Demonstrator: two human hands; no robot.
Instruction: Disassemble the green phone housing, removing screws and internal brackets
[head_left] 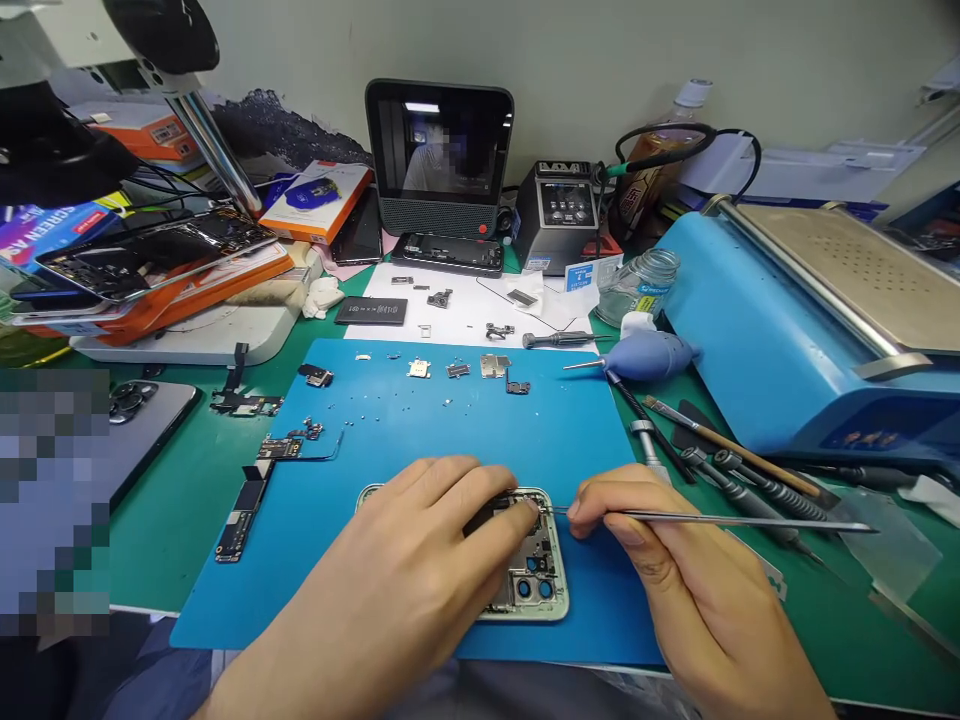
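Head view, item one: left hand [420, 560], nearest the lens. I see it palm down across an opened phone frame [536, 585], fingers pressed together and flat on the housing, thumb side toward the camera cutouts. It pins the frame rather than pinching it.

Item two: right hand [675, 570]. Thumb and forefinger are pinched on a pair of tweezers [720, 519], held low and nearly level, tips pointing left into the frame's upper edge just beside the left fingertips. The wrist seems to rest on or near the mat; I cannot tell which.

Item three: phone frame, lying flat near the front of the blue mat [450, 420], mostly hidden under the left hand. I judge it light, stiff and thin-walled, with fragile connectors inside; best held by its outer rim, never by the inner parts. The tweezers look stiff, slim and slippery, best gripped mid-shank as now.

Item four: loose parts. Small metal shields [493, 365] and screws sit along the mat's far edge, well apart from the hands; a logic board [241, 515] lies at the mat's left edge.

Item five: a blue air blower [652, 355] and several screwdrivers [742, 490] lie to the right.
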